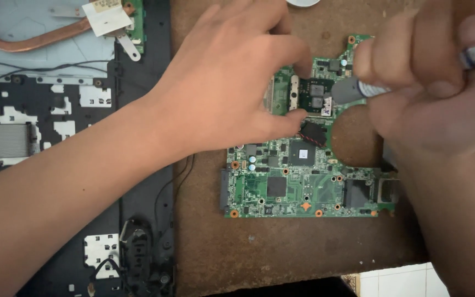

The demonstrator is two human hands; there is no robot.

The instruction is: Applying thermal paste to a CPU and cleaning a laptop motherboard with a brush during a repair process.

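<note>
Hands: left (pixel 232 82) steadies motherboard (pixel 298 181), right (pixel 430 82) grips syringe (pixel 358 89).

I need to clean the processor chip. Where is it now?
In the head view, the processor chip sits upper-centre on the green motherboard, between the left hand fingertips and the right hand's tube tip.

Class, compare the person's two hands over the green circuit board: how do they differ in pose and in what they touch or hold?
The left hand is spread flat, its fingertips pressing on the green circuit board; the right hand is curled into a fist.
The left hand holds nothing; the right hand grips a small grey-tipped tube pointed at the board's chip area.
Both hands are bare and hover over the board's upper part on the brown wooden table.
</note>
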